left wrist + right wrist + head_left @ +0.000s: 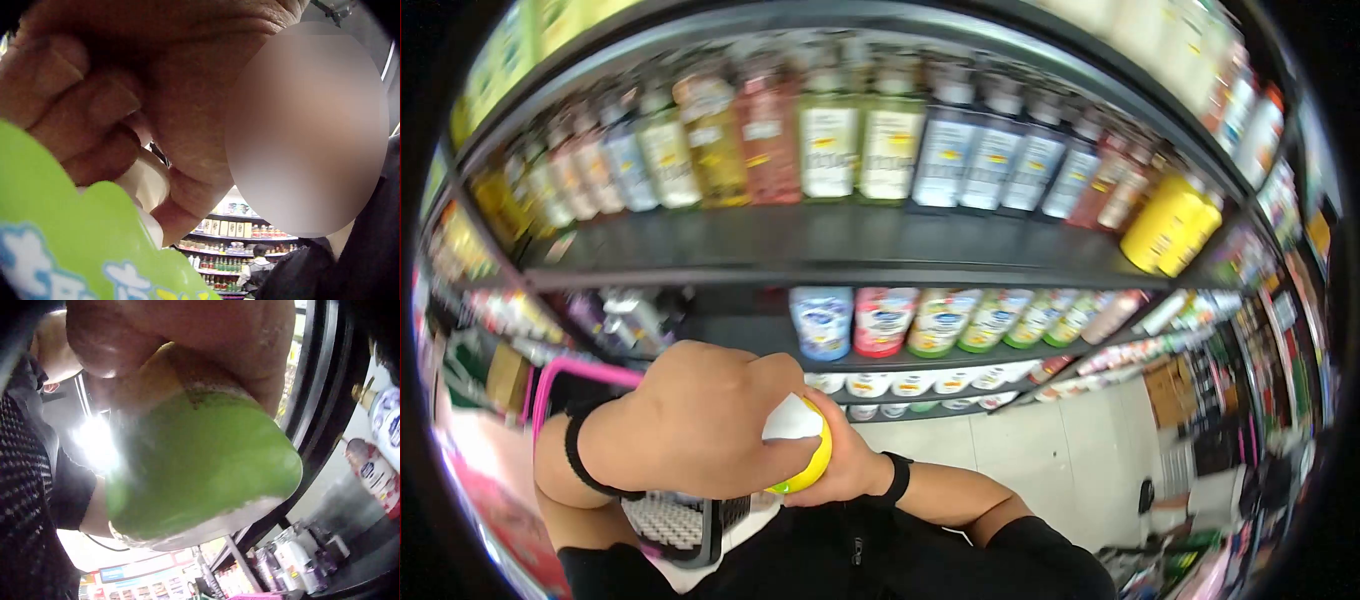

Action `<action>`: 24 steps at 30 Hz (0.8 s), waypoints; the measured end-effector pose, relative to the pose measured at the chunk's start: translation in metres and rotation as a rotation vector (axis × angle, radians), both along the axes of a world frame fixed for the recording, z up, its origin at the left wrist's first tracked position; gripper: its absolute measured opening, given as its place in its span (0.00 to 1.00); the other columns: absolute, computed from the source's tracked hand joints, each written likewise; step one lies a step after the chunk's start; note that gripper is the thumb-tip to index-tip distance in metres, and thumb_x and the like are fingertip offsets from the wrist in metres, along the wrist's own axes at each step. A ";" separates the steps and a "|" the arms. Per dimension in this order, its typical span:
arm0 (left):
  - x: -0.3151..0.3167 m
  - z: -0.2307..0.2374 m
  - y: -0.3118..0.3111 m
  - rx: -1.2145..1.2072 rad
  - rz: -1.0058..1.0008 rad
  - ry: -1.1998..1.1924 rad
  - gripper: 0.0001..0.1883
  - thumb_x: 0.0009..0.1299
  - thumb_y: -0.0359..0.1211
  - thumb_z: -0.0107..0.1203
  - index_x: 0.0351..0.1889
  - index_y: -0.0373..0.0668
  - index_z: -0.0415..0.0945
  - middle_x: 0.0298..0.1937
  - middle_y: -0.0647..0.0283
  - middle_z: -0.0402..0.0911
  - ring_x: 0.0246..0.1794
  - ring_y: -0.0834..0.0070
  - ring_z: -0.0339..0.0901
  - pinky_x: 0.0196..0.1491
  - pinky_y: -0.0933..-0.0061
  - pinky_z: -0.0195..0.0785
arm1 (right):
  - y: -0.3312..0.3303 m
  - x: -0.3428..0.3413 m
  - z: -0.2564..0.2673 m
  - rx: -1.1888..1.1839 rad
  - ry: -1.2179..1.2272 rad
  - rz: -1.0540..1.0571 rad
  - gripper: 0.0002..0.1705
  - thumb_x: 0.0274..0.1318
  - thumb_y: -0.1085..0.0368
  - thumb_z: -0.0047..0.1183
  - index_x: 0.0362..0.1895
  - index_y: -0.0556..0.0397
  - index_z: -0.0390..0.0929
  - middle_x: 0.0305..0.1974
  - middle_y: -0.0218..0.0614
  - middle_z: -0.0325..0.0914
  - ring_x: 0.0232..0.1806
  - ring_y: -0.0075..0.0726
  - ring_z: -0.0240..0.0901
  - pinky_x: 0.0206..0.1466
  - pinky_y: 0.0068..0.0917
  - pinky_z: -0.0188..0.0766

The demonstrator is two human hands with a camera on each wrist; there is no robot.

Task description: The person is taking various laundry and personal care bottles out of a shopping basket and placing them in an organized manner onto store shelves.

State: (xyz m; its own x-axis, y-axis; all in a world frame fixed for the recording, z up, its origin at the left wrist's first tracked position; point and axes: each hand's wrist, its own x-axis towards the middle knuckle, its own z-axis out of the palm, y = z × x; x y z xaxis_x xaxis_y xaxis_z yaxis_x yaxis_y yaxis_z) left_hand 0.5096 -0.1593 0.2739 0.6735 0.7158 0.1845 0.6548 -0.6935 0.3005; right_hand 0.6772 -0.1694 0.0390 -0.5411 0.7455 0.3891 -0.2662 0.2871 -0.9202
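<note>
A yellow and green bottle with a white top is held between both hands in front of the chest. My left hand, a black band on its wrist, curls over the top. In the left wrist view, the left hand's fingers are bent around a whitish cap, above the green label. My right hand grips the bottle's side from the right. The right wrist view shows the right hand above the bottle's green lower part; its fingertips are hidden.
Pump bottles line the upper shelf. Pouches and bottles stand on the shelf below, with tubs lower down. A basket with a pink handle is by the left forearm. Boxes stand on the floor at right.
</note>
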 end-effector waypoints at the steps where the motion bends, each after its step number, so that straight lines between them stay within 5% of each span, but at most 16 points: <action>1: 0.013 -0.001 0.013 -0.032 -0.067 0.002 0.18 0.56 0.40 0.69 0.37 0.42 0.76 0.23 0.54 0.79 0.25 0.52 0.81 0.27 0.59 0.72 | 0.000 0.014 0.000 -0.001 0.033 -0.054 0.79 0.30 0.51 0.82 0.79 0.56 0.37 0.71 0.50 0.60 0.73 0.49 0.58 0.75 0.41 0.53; 5: 0.086 0.024 0.039 -0.130 -0.144 -0.032 0.26 0.59 0.44 0.70 0.49 0.41 0.73 0.30 0.55 0.82 0.31 0.55 0.84 0.33 0.64 0.74 | 0.008 0.089 0.035 -0.005 0.056 -0.176 0.76 0.32 0.55 0.79 0.79 0.55 0.36 0.71 0.49 0.59 0.74 0.48 0.57 0.76 0.41 0.53; 9: 0.152 0.022 0.060 -0.008 -0.289 -0.251 0.26 0.59 0.41 0.70 0.51 0.40 0.73 0.30 0.59 0.81 0.29 0.63 0.83 0.34 0.69 0.73 | 0.016 0.162 0.064 -0.042 0.147 -0.177 0.75 0.33 0.58 0.78 0.79 0.54 0.37 0.72 0.47 0.58 0.73 0.46 0.58 0.75 0.41 0.54; 12: 0.204 0.023 0.078 0.058 -0.312 -0.361 0.24 0.63 0.45 0.69 0.49 0.42 0.74 0.30 0.55 0.82 0.30 0.55 0.84 0.33 0.64 0.75 | 0.027 0.209 0.077 -0.088 0.269 -0.118 0.73 0.33 0.58 0.77 0.79 0.54 0.39 0.71 0.44 0.58 0.73 0.44 0.59 0.74 0.41 0.56; 16: 0.261 0.026 0.091 0.052 -0.293 -0.404 0.25 0.62 0.45 0.69 0.50 0.41 0.74 0.29 0.54 0.82 0.29 0.61 0.84 0.31 0.67 0.74 | 0.041 0.271 0.096 -0.054 0.246 -0.062 0.72 0.33 0.60 0.77 0.78 0.53 0.40 0.71 0.43 0.59 0.73 0.42 0.59 0.74 0.43 0.58; 20: 0.307 0.013 0.111 -0.151 -0.358 -0.658 0.23 0.67 0.44 0.65 0.52 0.40 0.73 0.23 0.67 0.75 0.24 0.81 0.74 0.29 0.77 0.66 | 0.051 0.313 0.111 -0.075 0.355 0.019 0.72 0.34 0.58 0.78 0.78 0.52 0.40 0.71 0.42 0.59 0.72 0.42 0.60 0.74 0.45 0.58; 21: 0.314 0.008 0.118 -0.244 -0.406 -0.754 0.22 0.73 0.45 0.60 0.54 0.38 0.71 0.24 0.74 0.70 0.26 0.88 0.66 0.30 0.81 0.60 | 0.054 0.323 0.115 -0.082 0.393 0.038 0.72 0.34 0.58 0.79 0.78 0.52 0.40 0.71 0.42 0.59 0.72 0.42 0.60 0.74 0.45 0.58; 24: 0.335 0.008 0.125 -0.333 -0.430 -0.943 0.23 0.77 0.46 0.55 0.56 0.36 0.70 0.26 0.76 0.70 0.26 0.88 0.64 0.31 0.82 0.59 | 0.074 0.355 0.125 0.001 0.362 0.001 0.71 0.34 0.58 0.79 0.78 0.52 0.41 0.71 0.42 0.60 0.72 0.42 0.61 0.74 0.45 0.57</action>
State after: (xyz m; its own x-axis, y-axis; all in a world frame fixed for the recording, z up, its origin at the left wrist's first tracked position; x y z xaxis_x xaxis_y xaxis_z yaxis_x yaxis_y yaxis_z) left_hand 0.8442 -0.0344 0.2822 0.5683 0.5641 0.5990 -0.2160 -0.6002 0.7701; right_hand 1.0318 -0.0958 0.1635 -0.3689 0.7445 0.5564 -0.5753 0.2873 -0.7659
